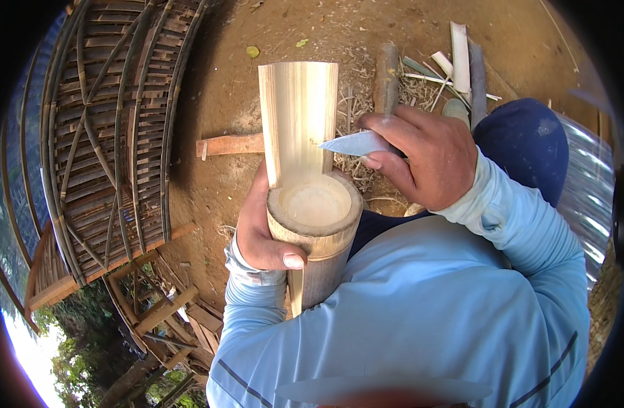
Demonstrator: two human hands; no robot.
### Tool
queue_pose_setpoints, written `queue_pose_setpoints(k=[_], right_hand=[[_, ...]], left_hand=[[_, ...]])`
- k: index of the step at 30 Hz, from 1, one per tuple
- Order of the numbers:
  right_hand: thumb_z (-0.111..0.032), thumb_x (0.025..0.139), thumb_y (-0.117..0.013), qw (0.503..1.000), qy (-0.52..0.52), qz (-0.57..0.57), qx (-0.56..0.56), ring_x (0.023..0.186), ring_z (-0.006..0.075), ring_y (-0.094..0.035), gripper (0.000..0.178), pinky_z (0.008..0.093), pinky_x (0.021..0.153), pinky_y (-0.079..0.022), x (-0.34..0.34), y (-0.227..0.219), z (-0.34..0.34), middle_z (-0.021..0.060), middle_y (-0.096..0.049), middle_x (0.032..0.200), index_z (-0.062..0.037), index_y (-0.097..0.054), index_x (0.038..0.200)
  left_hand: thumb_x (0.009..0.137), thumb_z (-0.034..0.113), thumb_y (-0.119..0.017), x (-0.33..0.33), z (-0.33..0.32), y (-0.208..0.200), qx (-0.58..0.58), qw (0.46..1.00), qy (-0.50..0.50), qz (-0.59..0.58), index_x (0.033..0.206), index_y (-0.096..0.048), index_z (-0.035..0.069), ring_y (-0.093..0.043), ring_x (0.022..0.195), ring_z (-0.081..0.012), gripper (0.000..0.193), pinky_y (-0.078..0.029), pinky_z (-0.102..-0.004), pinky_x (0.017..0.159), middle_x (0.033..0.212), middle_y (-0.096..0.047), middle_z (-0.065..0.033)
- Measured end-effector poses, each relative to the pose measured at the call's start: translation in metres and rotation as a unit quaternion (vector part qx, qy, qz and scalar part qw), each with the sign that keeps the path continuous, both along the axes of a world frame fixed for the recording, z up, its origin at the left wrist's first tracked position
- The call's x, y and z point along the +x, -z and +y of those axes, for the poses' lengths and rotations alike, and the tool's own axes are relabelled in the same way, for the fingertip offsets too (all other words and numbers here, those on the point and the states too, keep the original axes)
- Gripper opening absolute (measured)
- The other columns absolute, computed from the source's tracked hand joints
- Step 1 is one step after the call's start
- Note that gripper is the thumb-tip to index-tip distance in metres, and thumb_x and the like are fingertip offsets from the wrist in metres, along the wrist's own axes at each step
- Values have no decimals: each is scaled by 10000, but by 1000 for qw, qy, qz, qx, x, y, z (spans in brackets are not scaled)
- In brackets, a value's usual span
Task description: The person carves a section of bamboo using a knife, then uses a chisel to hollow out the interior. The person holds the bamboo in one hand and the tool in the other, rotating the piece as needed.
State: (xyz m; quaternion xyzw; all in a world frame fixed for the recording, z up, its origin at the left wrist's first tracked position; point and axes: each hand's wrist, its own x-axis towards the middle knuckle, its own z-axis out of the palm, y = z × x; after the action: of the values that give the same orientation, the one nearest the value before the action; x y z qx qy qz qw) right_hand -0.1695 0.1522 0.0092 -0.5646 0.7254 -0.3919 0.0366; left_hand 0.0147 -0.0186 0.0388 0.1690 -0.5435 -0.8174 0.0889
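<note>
A thick bamboo tube (pixel 329 268) leans against my body, its upper end cut so that one tall curved half-wall rises on the far side above a round, pale node floor. My left hand (pixel 268 231) wraps round the tube's left side, thumb across the front below the rim. In my right hand (pixel 427 153) is a knife (pixel 356 143), its handle mostly hidden by the fingers. The pointed blade aims left, and its tip lies over the right part of the inner face of the half-wall; whether it touches cannot be told.
Shavings and split bamboo pieces (pixel 459 58) lie on the dirt ground at the far right, beside a short log (pixel 386 78). A flat wooden piece (pixel 234 145) lies behind the tube. On the left stands a slatted bamboo structure (pixel 115 122). My knee (pixel 526 146) is at the right.
</note>
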Motion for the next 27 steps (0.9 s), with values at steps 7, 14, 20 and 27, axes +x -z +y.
queue_pose_setpoints(k=[7,14,20,27], right_hand=[[-236,841,-710,1000,-1,19,-10,660,312,-632,339,384,551,-492,-4,3,-4,116,-621,804,-47,-633,1111],[-252,840,-707,999,1,46,7,670,310,-637,343,383,559,-498,-6,2,-5,114,-624,816,-54,-635,1111],[-273,873,-674,999,16,40,-7,686,320,-641,313,387,588,-506,-12,-3,-8,119,-628,815,-60,-647,1101],[-379,1016,-491,985,152,-67,-39,780,287,-653,421,381,742,-507,-73,2,-20,168,-658,890,-14,-656,1145]], left_hand=[[475,271,-939,1,0,-1,12,1000,2,-6,1420,-281,-99,-625,1055,-385,1209,-524,-449,881,1190,-554,-306],[461,228,-952,6,-6,1,34,999,30,-12,1472,-283,-45,-567,1215,-326,1243,-407,-426,1068,1320,-553,-223],[454,215,-950,7,-2,-6,30,999,14,-41,1473,-287,-42,-568,1210,-315,1243,-406,-413,1066,1320,-555,-215],[454,209,-942,10,4,-11,47,997,0,-54,1472,-284,-44,-575,1195,-326,1238,-412,-426,1055,1294,-571,-225]])
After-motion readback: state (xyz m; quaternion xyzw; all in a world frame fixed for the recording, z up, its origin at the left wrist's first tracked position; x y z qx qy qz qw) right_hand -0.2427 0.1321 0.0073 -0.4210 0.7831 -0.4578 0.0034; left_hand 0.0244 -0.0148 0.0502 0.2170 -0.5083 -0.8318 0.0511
